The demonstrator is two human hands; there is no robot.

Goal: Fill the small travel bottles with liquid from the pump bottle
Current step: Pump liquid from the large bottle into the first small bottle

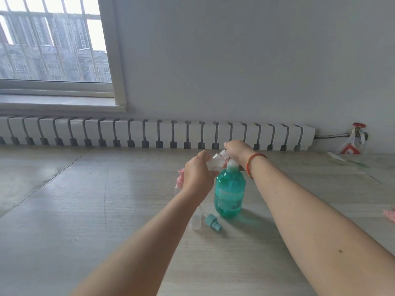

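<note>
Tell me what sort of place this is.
Probably a room in a flat, high up in a city: a long white radiator runs along the wall under a barred window facing apartment blocks, and bottles stand on a pale wood-look surface.

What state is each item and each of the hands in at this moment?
Clear small travel bottle: tilted, held in the air at the pump spout, cap off.
Teal pump bottle: upright on the floor, mostly full.
Teal spray cap: off, lying on the floor.
Pink-capped clear spray bottle: upright, capped.
Left hand: grips the travel bottle.
Right hand: rests on the pump head.
</note>
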